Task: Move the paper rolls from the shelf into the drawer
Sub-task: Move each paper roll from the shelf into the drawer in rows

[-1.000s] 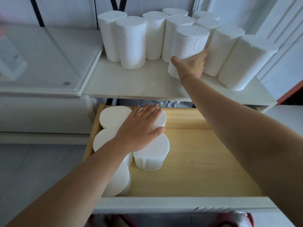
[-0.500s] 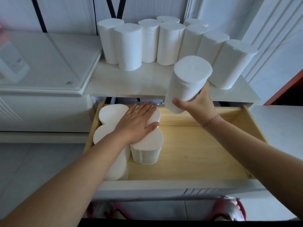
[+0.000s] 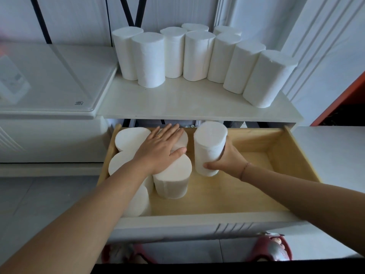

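Below, wooden drawer (image 3: 227,192), fingers (image 3: 207,166) of right hand (image 3: 227,159) round paper roll (image 3: 209,145) (left hand (image 3: 160,149) flat atop stored rolls (image 3: 173,180)).

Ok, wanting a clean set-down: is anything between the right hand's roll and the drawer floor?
Nothing visible. The held roll in the right hand is over bare drawer floor, just right of the stored rolls under the left hand.

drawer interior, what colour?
The drawer is pale yellow-tan wood inside; its front panel is white. Best seen in the head view.
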